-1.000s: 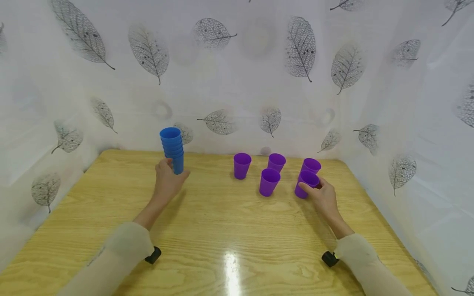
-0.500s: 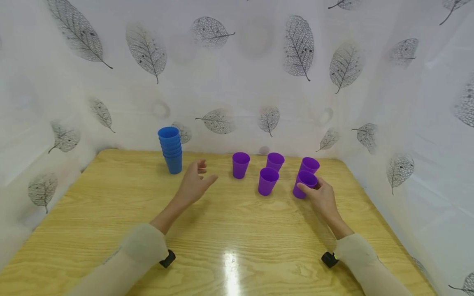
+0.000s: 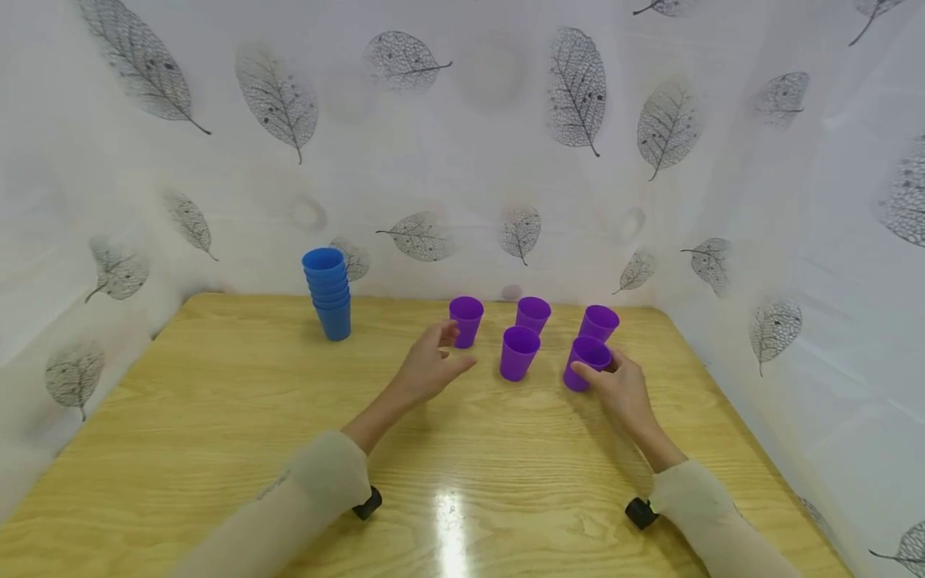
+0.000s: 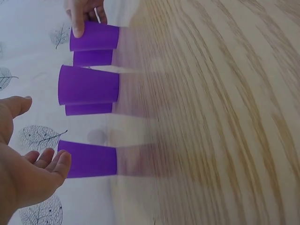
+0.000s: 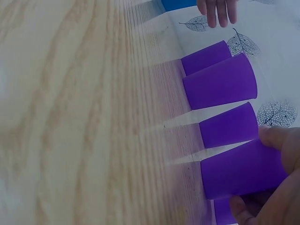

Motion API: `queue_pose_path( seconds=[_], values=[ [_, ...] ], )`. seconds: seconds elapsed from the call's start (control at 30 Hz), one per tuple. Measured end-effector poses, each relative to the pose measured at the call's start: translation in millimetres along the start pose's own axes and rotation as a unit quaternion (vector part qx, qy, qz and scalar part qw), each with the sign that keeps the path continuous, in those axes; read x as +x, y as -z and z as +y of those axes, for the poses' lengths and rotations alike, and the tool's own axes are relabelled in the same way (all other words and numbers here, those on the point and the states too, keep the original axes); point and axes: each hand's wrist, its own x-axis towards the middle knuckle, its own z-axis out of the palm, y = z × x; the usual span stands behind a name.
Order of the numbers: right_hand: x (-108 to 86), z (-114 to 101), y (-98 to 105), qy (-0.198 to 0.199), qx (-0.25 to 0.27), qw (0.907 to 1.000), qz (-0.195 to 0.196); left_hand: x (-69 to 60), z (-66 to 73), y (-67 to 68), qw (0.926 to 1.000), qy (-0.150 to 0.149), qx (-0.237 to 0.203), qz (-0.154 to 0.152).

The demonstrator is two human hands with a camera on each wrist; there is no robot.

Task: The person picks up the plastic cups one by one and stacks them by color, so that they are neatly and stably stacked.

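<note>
My right hand (image 3: 627, 397) grips the front right purple cup (image 3: 575, 380) between thumb and fingers; the cup stands upright on the table. Right behind it is another purple cup (image 3: 599, 322). With fingers loosely bent and thumb apart, my left hand (image 3: 425, 371) hovers in front of the leftmost purple cup (image 3: 468, 323), and its fingertips overlap that cup in the head view. Between the hands stand two more purple cups, a front one (image 3: 518, 355) and a back one (image 3: 533, 313). In the left wrist view, nothing lies between the left thumb and fingers.
A nested stack of blue cups (image 3: 329, 294) stands upright at the back left of the wooden table (image 3: 217, 417). Behind the table and along its sides hangs a white sheet (image 3: 462, 144) printed with grey leaves. Black wrist cameras sit under both sleeves.
My left hand has let go of the blue cup stack and moved right to the leftmost purple cup. The right hand keeps its grip on the front right purple cup, which has shifted slightly.
</note>
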Motion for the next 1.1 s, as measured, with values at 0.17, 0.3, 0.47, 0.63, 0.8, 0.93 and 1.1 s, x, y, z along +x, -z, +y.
queue_pose_path(
  seconds=[0.17,0.3,0.47,0.63,0.8,0.93,1.1],
  values=[
    [-1.6,0,-2,0.003,-0.004,1.0,-0.004,7.4,-3.5,-18.9,1.0,0.004,-0.002,-0.007],
    [-4.3,0,-2,0.003,0.001,1.0,-0.009,14.2,-7.5,-32.0,0.9998,0.012,0.0,-0.016],
    [-6.0,-2,-2,0.003,0.004,0.9999,-0.009,21.4,-10.1,-42.9,0.9996,0.005,-0.006,-0.026],
    [-6.8,-2,-1,0.002,0.006,0.9999,-0.008,28.6,-8.8,-55.8,0.9991,0.004,-0.01,-0.04],
    [-7.4,-3,-1,0.006,0.004,1.0,-0.005,35.8,-9.7,-69.8,0.9992,0.011,-0.006,-0.037],
    [-7.4,-3,-1,0.01,0.004,0.9999,-0.003,41.5,-11.9,-77.7,0.9995,0.013,-0.013,-0.027],
    [-6.7,-1,-1,0.014,0.007,0.9999,-0.006,46.3,-12.0,-83.5,0.9998,0.008,-0.01,-0.017]
  ],
)
